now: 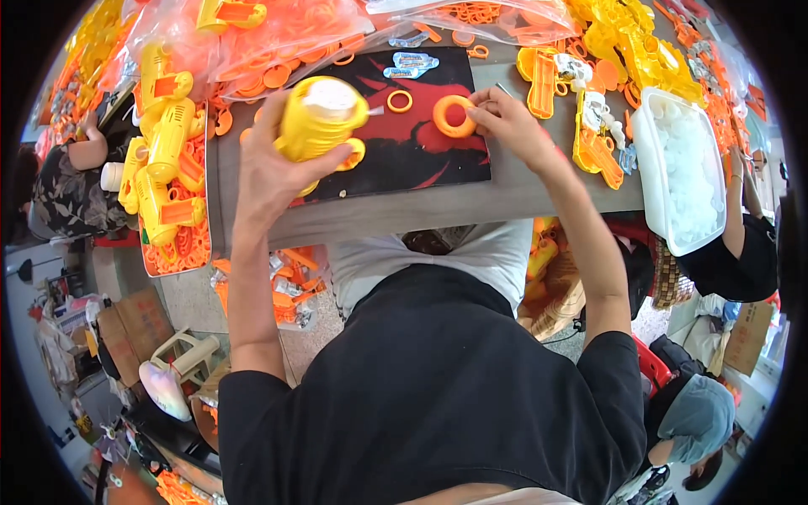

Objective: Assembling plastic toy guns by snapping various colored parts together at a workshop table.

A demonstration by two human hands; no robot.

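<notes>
My left hand (263, 172) grips a yellow plastic toy body (310, 133), with its white round end tilted up. Fingers and thumb wrap round its sides above the left half of a black and red mat (417, 160). Between the fingertips of my right hand (515, 124) is the edge of a thick orange ring (455, 131), at the mat's right side. A thinner yellow ring (399, 110) lies on the mat between the two hands. Behind it lie light-blue stickers (411, 66).
Several yellow toy bodies (171, 139) are piled on a tray of orange parts (189, 252) at the left. Half-assembled orange and yellow pieces (587, 145) lie right, beside a white bin (662, 206) of translucent parts. Plastic bags (244, 42) cover the far side. Other people sit at both sides.
</notes>
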